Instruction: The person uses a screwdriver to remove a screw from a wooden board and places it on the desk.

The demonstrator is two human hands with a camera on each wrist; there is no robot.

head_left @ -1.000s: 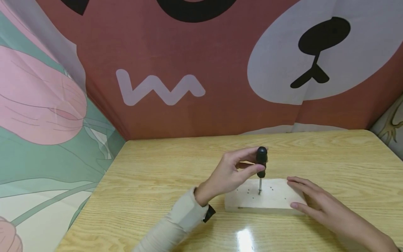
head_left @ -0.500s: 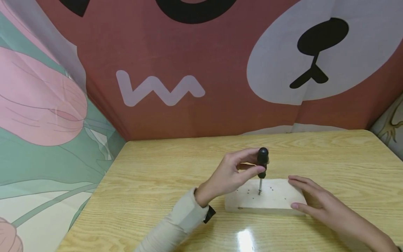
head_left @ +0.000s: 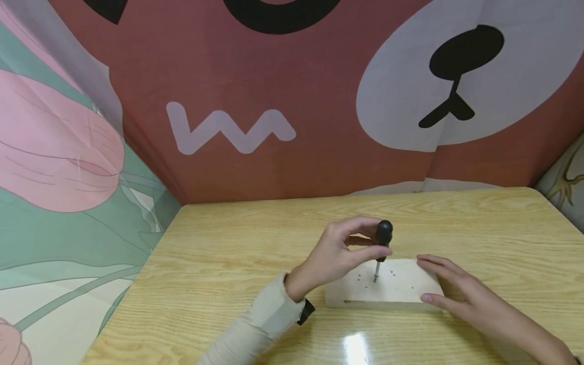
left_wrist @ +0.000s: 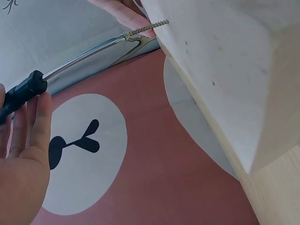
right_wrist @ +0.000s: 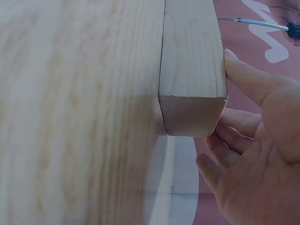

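Note:
My left hand (head_left: 333, 253) grips the black handle of a screwdriver (head_left: 385, 233) between thumb and fingers. Its metal shaft slants down to a screw (left_wrist: 149, 28), the tip meeting the screw head. That threaded screw stands out of the top face of a pale wooden block (head_left: 388, 295), much of its thread still showing in the left wrist view. At the block's right end lies my right hand (head_left: 470, 299), fingers extended, thumb near the front edge and index finger at the back edge. In the right wrist view the thumb (right_wrist: 248, 77) touches the block's upper edge.
Several small dark holes dot the block's top. It lies flat on a wood-grain table (head_left: 237, 243). Behind the table hangs a red cloth (head_left: 255, 172) with a cartoon face; a flower-print cloth (head_left: 59, 152) covers the left side.
The screwdriver handle has tipped to the right and dropped slightly, my left hand moving with it. The right hand and the block stay in place.

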